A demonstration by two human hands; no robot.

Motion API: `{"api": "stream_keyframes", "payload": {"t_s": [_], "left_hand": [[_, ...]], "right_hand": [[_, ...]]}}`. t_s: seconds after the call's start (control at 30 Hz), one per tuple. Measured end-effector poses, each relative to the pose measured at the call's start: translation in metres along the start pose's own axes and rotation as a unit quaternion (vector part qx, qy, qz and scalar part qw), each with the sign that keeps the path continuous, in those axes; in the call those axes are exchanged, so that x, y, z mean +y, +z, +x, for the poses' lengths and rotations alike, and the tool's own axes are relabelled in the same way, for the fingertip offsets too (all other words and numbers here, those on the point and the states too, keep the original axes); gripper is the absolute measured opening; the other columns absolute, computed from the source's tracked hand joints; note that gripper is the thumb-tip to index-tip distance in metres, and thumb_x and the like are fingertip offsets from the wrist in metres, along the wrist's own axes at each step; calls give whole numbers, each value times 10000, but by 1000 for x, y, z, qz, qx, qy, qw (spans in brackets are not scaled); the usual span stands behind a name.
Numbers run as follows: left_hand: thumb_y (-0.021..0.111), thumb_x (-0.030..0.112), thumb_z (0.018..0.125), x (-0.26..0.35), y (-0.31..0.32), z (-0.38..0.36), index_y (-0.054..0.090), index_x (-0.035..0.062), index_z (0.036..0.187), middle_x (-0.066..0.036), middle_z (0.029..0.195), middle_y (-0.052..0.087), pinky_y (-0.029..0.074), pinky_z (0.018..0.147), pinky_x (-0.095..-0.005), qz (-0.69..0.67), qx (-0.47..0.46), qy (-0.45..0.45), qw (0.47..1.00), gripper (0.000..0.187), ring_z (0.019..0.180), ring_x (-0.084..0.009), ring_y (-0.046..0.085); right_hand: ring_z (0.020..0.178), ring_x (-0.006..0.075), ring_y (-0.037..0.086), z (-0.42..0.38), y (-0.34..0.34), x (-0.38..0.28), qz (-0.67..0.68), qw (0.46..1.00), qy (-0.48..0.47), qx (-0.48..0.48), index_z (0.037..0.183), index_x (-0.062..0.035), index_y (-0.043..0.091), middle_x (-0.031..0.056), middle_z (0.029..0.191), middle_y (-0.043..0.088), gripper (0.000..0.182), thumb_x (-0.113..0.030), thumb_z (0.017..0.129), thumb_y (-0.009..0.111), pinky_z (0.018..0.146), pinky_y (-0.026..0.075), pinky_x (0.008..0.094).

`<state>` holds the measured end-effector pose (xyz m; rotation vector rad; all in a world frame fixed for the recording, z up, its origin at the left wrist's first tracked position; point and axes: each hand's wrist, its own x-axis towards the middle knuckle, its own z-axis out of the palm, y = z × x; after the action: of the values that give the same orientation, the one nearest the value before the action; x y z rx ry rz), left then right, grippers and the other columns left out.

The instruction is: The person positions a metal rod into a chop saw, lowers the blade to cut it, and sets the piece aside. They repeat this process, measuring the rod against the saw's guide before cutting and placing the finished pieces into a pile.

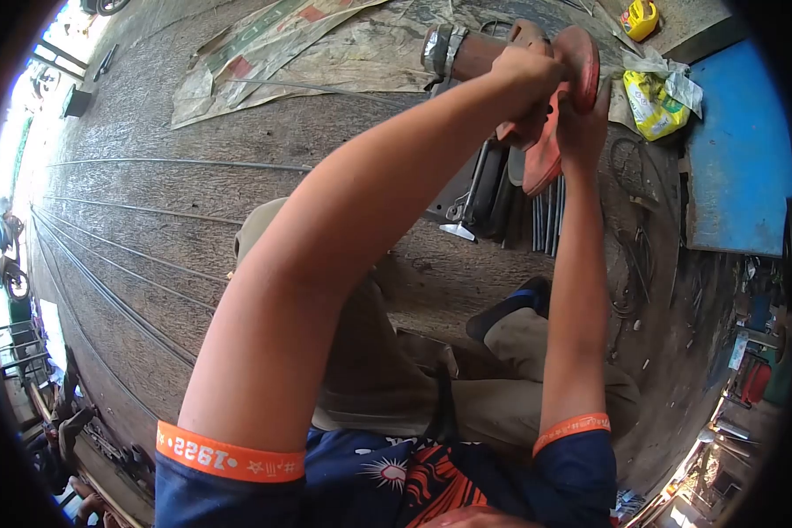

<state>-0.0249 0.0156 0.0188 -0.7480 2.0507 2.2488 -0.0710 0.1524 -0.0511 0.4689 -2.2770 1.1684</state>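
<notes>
A heavy red-painted metal device [546, 157] with a rounded disc-shaped end stands in front of me, at the top of the view. It looks like a bench vise, but my hands cover much of it. My left hand [530, 72] is closed on its upper part, near the disc end. On its right side, my right hand [583, 121] grips it close below the disc, with the fingers partly hidden. A brown cylindrical part [480, 56] with silvery wrapping lies just left of my left hand. Beneath the device are a hammer-like tool [459, 231] and several dark metal bars [547, 218].
Long thin rods [141, 326] stretch across the rough ground to the left. A worn sheet [264, 55] lies at the back. Right of my hands are a yellow bag [656, 106], a yellow container [640, 19] and a blue panel [737, 167]. My sandalled foot [512, 308] is nearby.
</notes>
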Motion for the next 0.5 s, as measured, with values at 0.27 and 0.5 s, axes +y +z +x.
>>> {"api": "stream_keyframes", "payload": {"t_s": [0.27,0.5], "left_hand": [[667,256,778,4,7,91,634,-61,945,-175,881,662,550,643,-370,190,-107,49,975,360,780,-265,667],[595,264,819,27,-2,95,641,-37,930,-186,897,661,531,667,-397,187,-181,-1,965,324,795,-289,650]], "right_hand": [[1095,384,570,25,-7,-13,-23,999,-26,-41,1307,-79,465,213,1154,607,598,-150,734,621,907,460,415],[1173,387,505,36,-10,-29,8,999,-4,-51,1373,-108,407,220,1240,547,576,-186,826,566,955,433,429]]}}
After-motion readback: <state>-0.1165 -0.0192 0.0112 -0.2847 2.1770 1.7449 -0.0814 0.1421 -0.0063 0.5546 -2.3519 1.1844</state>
